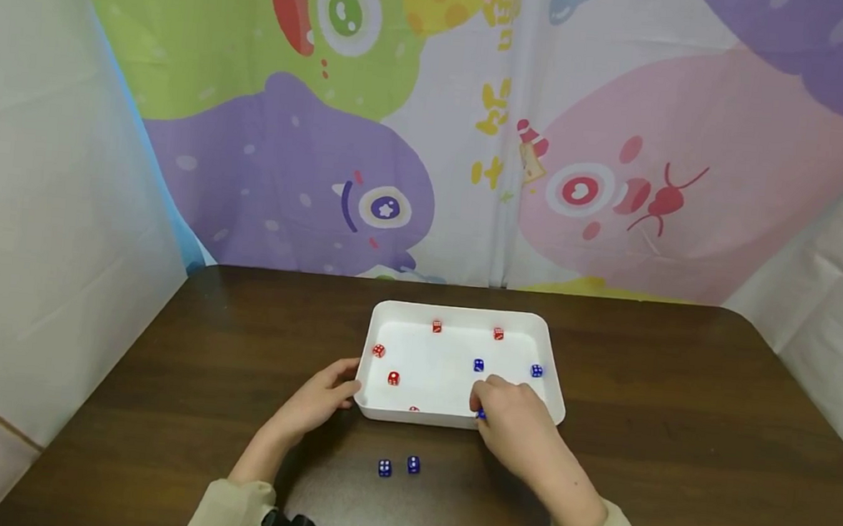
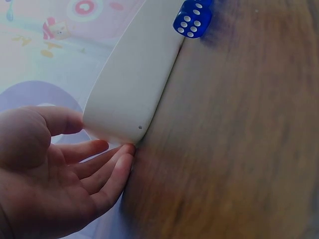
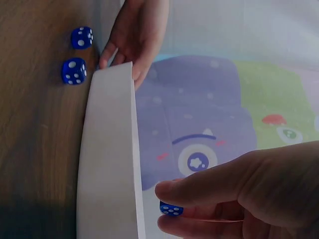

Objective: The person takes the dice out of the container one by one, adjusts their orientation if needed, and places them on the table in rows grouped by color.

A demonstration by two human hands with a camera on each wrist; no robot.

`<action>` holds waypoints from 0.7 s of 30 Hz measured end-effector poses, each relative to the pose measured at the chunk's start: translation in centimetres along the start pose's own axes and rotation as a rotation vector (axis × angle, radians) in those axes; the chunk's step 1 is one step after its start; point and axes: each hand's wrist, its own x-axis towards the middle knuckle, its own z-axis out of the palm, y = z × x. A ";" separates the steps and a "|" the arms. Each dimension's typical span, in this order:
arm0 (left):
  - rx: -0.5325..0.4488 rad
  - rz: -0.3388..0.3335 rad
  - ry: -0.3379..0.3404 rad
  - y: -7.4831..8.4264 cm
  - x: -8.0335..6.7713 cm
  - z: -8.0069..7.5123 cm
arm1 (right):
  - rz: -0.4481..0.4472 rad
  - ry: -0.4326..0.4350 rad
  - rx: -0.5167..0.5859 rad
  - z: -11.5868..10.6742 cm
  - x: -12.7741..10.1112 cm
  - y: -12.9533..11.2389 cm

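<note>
Here, right fingers (image 3: 184, 226) round a blue die (image 3: 171, 209), left fingers (image 2: 115, 178) loose against a tray (image 2: 134, 84).

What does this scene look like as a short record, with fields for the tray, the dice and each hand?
Tray: white, on a brown table
Red dice: five visible inside the tray, one mostly hidden by its near wall
Blue dice in tray: two, toward the right
Blue dice on table: two, just in front of the tray
Left-hand grip: touching the tray's left end
Right-hand grip: pinching another blue die at the tray's near side
Backdrop: cartoon print
</note>
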 end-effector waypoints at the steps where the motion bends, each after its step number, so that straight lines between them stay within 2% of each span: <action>1: 0.000 -0.001 0.001 0.0 0.0 0.0 | -0.007 0.004 0.011 0.0 0.0 -0.1; 11: -0.002 -0.006 0.010 -0.1 0.1 0.1 | -0.078 -0.053 0.092 0.5 -0.2 -1.3; 21: 0.007 -0.011 0.008 -0.1 0.1 0.0 | -0.146 -0.118 0.095 1.3 -0.3 -2.2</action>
